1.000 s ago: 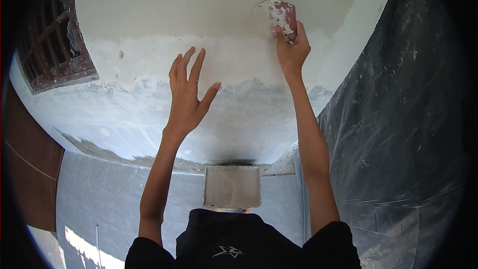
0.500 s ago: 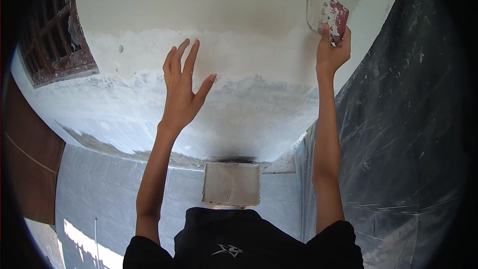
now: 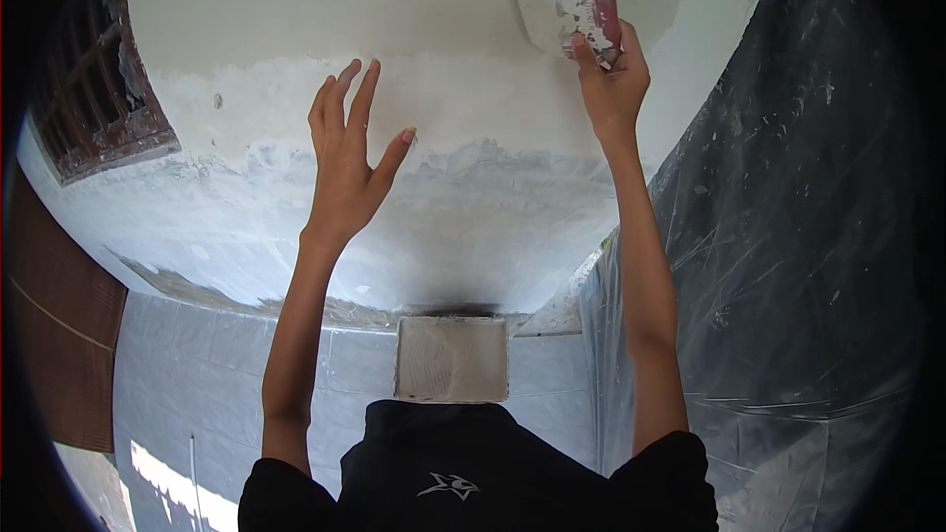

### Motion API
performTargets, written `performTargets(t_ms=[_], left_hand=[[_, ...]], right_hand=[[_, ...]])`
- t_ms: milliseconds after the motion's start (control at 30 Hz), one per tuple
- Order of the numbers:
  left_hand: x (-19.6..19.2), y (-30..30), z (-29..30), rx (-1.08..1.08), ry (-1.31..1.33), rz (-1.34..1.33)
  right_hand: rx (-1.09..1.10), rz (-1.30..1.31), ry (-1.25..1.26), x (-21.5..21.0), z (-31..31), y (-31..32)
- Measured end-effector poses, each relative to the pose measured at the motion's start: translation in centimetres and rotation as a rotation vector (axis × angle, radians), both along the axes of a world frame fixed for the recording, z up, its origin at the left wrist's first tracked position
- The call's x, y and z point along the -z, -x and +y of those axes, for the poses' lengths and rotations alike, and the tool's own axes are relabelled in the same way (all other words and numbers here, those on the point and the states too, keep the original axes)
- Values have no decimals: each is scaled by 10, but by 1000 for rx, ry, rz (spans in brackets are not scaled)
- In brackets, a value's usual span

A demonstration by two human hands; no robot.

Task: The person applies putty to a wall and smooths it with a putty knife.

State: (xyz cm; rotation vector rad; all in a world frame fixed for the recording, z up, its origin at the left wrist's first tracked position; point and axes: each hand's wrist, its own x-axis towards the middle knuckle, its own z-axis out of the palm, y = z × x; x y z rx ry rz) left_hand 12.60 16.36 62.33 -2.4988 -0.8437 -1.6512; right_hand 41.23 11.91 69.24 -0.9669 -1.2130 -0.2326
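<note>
A flat, angular hand scraper [image 3: 570, 12] with a pale blade and a dark red grip part, smeared with dried white compound, is at the upper part of the view, right of centre, in front of the wall. Its pale edge faces left, its red side right. The right hand [image 3: 615, 79] pinches its lower end, the thumb lying on the near face and the fingers curled round behind, partly hidden. Whether the blade is pressed to the wall cannot be told.

Behind it spreads the plastered wall [image 3: 473, 103], smooth and greyish beige at the top, whiter and patchy below, with an uneven blue-grey band lower down. The left hand [image 3: 347, 169] is raised before this wall, well apart from the scraper, its fingers spread and pointing up, thumb held away, holding nothing; whether it touches the surface is unclear.

Below, between the forearms, is a shallow rectangular tray [image 3: 507, 360] with a beige, streaked inside, just beyond the black short-sleeved shirt [image 3: 473, 463]. Grey sheeting [image 3: 217, 365] covers the floor around it. A brown wooden window grille [image 3: 108, 89] is at the upper left, and dark, creased plastic sheeting [image 3: 808, 187] hangs along the right.
</note>
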Motion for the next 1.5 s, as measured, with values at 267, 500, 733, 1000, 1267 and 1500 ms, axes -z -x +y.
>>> performTargets(t_ms=[267, 500, 733, 1000, 1267, 1500], left_hand=[[3, -1, -4, 8, 9, 4], [0, -6, -3, 43, 7, 23], [2, 9, 0, 16, 10, 1], [-2, 21, -8, 49, 12, 38], [1, 33, -1, 41, 38, 14], [6, 55, -8, 88, 37, 33]], right_hand=[[239, 109, -221, -12, -6, -5], [153, -86, 42, 9, 30, 44], [120, 112, -211, -11, 4, 36], [244, 108, -111, 12, 31, 37], [20, 157, -16, 16, 35, 66], [217, 369, -154, -4, 9, 11]])
